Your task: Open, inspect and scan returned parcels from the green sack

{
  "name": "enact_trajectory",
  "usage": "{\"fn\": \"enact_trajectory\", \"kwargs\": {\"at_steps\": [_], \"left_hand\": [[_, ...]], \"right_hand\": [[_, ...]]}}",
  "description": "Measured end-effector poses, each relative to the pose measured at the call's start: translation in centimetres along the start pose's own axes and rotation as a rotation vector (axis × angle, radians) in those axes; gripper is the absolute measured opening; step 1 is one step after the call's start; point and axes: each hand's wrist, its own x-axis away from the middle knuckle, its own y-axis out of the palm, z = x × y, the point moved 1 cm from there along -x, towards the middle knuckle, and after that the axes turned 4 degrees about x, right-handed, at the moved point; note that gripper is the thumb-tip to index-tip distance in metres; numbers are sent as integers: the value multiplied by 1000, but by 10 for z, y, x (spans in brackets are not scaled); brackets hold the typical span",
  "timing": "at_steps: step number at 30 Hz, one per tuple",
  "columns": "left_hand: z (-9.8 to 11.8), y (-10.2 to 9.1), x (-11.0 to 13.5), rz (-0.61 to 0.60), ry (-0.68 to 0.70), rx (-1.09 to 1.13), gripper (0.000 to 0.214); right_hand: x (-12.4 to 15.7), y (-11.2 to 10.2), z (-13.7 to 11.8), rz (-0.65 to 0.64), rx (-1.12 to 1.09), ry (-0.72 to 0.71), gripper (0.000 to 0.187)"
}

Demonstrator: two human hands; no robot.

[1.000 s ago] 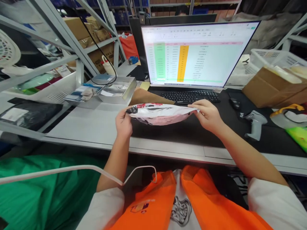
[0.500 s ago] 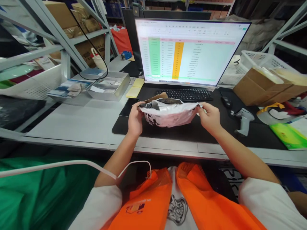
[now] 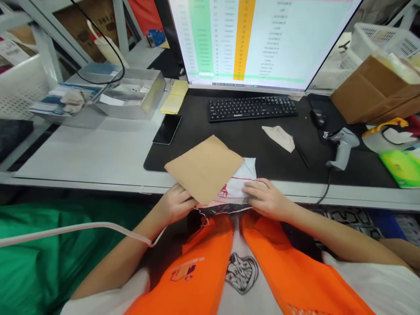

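A white plastic mailing bag (image 3: 239, 186) with a red print lies at the table's front edge, its dark inner side showing along the near rim. On top of it, tilted, rests a flat brown cardboard piece or envelope (image 3: 206, 168); which of the two I cannot tell. My left hand (image 3: 177, 203) is closed at the bag's left side, fingertips partly hidden beneath the brown piece. My right hand (image 3: 267, 199) grips the bag's right edge, its fingers over the top and the thumb out of sight.
Behind the bag are a black keyboard (image 3: 252, 108), a phone (image 3: 167, 129) and yellow paper slips (image 3: 174, 97). To the right lie a crumpled white scrap (image 3: 278, 138), a pen (image 3: 301, 152), a mouse (image 3: 318, 118) and a barcode scanner (image 3: 343, 148). A monitor (image 3: 269, 43) stands at the back.
Both hands have brought the bag down and closer to my body. The brown piece, mostly hidden before, now lies flat on top of it. The view has tipped downward.
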Motion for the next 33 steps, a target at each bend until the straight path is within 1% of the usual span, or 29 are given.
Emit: {"fn": "enact_trajectory", "kwargs": {"at_steps": [2, 4, 5, 6, 7, 8, 10, 11, 13, 14, 16, 17, 19, 21, 22, 23, 24, 25, 26, 27, 28, 29, 30, 31, 32, 33], "left_hand": [[-1, -1, 6, -136, -56, -30, 18], [-2, 2, 11, -261, -152, -49, 13], [-2, 4, 13, -294, -198, -51, 13], [-2, 8, 14, -299, -237, -51, 16], [-1, 12, 15, -274, -271, -47, 20], [0, 16, 16, -225, -304, -36, 24], [2, 26, 18, -92, -398, 7, 33], [2, 31, 19, -38, -461, 38, 36], [2, 42, 20, 23, -594, 94, 34], [1, 47, 20, 38, -662, 100, 30], [1, 56, 20, 57, -780, 66, 23], [1, 59, 20, 71, -811, 33, 23], [1, 60, 21, 98, -806, -38, 24], [2, 53, 22, 116, -755, -70, 20], [3, 46, 23, 137, -755, -74, 17], [5, 36, 23, 194, -780, -86, 15], [8, 24, 21, 299, -814, -116, 14], [12, 12, 17, 436, -825, -159, 14], [18, 2, 10, 558, -793, -195, 16], [25, -6, -1, 613, -713, -204, 18], [32, -10, -14, 567, -596, -171, 20], [38, -9, -29, 428, -473, -104, 22], [43, -5, -43, 232, -366, -24, 23], [47, 2, -56, 40, -295, 33, 23], [49, 9, -67, -114, -256, 56, 23], [49, 17, -75, -214, -242, 49, 23]], "right_hand": [[2, 7, 6, 7, -156, 87, 17], [3, 13, 13, 44, -313, 241, 21], [2, 15, 16, 75, -376, 315, 23], [0, 16, 19, 106, -426, 380, 26], [-2, 17, 20, 135, -465, 440, 28], [-4, 18, 21, 155, -496, 502, 32], [-8, 20, 22, 159, -549, 631, 37], [-9, 21, 22, 151, -571, 686, 37], [-12, 23, 23, 124, -576, 751, 31], [-13, 25, 23, 102, -547, 762, 26], [-15, 27, 24, 42, -413, 770, 17], [-16, 29, 24, 4, -327, 772, 14], [-19, 31, 24, -81, -177, 764, 10], [-24, 33, 23, -162, -91, 741, 9], [-27, 33, 23, -198, -70, 727, 9], [-29, 34, 22, -229, -56, 716, 8], [-32, 34, 22, -252, -47, 710, 8], [-34, 34, 22, -270, -41, 706, 8], [-36, 34, 22, -280, -37, 706, 8], [-37, 34, 23, -285, -34, 709, 8], [-38, 33, 23, -285, -35, 712, 9], [-38, 32, 25, -280, -43, 715, 9], [-37, 30, 26, -270, -65, 718, 8], [-35, 27, 27, -251, -103, 719, 6], [-32, 24, 27, -225, -157, 708, 5], [-28, 20, 26, -194, -215, 681, 11]]}}
